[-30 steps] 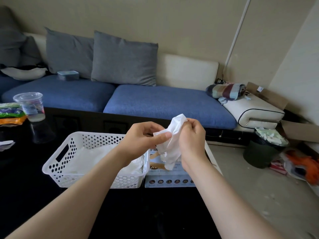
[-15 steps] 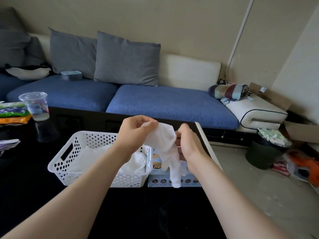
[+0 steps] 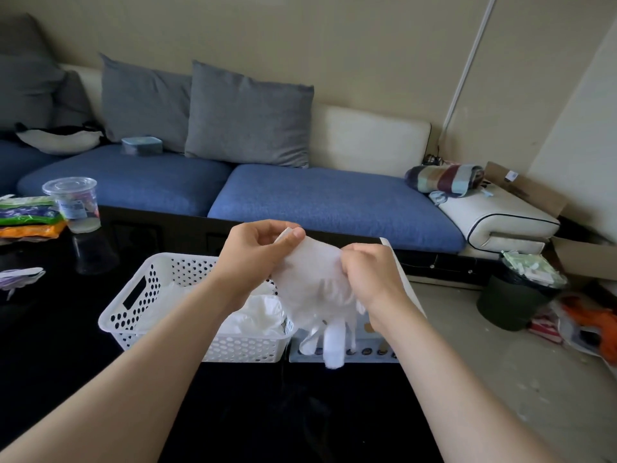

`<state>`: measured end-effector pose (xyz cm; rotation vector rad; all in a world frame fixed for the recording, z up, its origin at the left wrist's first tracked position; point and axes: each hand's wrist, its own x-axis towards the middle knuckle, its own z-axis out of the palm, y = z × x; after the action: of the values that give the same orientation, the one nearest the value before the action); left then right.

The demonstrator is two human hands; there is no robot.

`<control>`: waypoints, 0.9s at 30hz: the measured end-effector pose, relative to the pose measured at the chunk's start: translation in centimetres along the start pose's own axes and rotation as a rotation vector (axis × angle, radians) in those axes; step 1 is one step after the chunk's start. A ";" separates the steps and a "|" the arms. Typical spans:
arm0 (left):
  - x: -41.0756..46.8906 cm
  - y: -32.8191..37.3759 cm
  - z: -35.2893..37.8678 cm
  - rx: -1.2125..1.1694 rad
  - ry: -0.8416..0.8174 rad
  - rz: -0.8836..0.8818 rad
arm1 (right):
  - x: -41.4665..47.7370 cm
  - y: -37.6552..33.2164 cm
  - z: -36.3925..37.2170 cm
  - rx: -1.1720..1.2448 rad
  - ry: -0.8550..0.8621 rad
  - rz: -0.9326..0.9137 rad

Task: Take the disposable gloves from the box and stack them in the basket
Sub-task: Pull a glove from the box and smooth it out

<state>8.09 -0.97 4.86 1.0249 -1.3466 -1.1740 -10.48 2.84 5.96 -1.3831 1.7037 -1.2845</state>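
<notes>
My left hand (image 3: 257, 252) and right hand (image 3: 367, 275) each pinch the cuff of a thin white disposable glove (image 3: 317, 295), held above the cardboard glove box (image 3: 370, 349), beside the white perforated plastic basket (image 3: 133, 312). I should pull the cuff flat w/ both hands, then lay it on the pile.

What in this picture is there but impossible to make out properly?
All in the head view:
- Glove box: the hanging glove and the right hand cover its top, so how many gloves remain inside is hidden.
- Box print: too small to read.
- Basket: the left hand and forearm hide part of the stacked gloves; the count is unclear.
- Cup label: too small.
- Snack packets: cut off by the left edge.
</notes>
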 end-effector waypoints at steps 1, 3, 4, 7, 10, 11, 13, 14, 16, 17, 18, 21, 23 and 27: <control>0.0 0.1 -0.2 -0.003 -0.031 -0.045 | 0.1 0.0 -0.1 0.083 -0.025 0.021; 0.0 0.1 -0.7 -0.025 -0.147 -0.167 | 0.0 -0.2 -0.3 0.228 -0.106 0.098; -0.1 0.1 -0.9 -0.041 -0.207 -0.225 | 0.0 0.1 -0.3 0.282 -0.161 0.135; -0.1 0.0 -1.2 -0.087 -0.244 -0.300 | 0.6 0.8 -0.3 0.321 -0.281 0.208; 0.2 0.0 -1.6 -0.048 -0.127 -0.288 | 0.8 1.1 0.2 0.178 -0.300 0.229; 0.2 0.0 -1.8 -0.038 -0.088 -0.294 | 0.9 1.4 0.5 0.107 -0.272 0.203; 0.3 -0.2 -2.2 -0.043 -0.030 -0.323 | 0.9 1.9 1.2 -0.034 -0.232 0.116; 0.3 -0.3 -2.3 -0.033 -0.015 -0.338 | 0.9 2.1 1.7 -0.080 -0.215 0.073; 0.3 -0.6 -2.6 0.073 0.001 -0.344 | 1.1 2.4 2.7 -0.143 -0.183 -0.004; 0.4 -0.7 -2.7 0.180 0.010 -0.335 | 1.4 2.5 3.2 -0.182 -0.163 -0.051; 0.4 -1.0 -2.9 0.297 0.022 -0.316 | 1.5 2.7 3.7 -0.228 -0.140 -0.102; 0.3 -1.8 -3.7 0.446 0.018 -0.240 | 1.9 3.1 5.1 -0.352 -0.067 -0.232; 0.2 -1.9 -4.6 0.451 0.018 -0.230 | 2.1 3.3 6.2 -0.426 -0.047 -0.290; 0.2 -1.5 -6.4 0.287 0.008 -0.314 | 2.0 2.8 7.9 -0.512 -0.062 -0.354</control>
<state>14.41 -2.07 3.37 1.4871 -1.4094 -1.2230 -5.16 -1.54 0.81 -2.0719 1.8820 -0.9952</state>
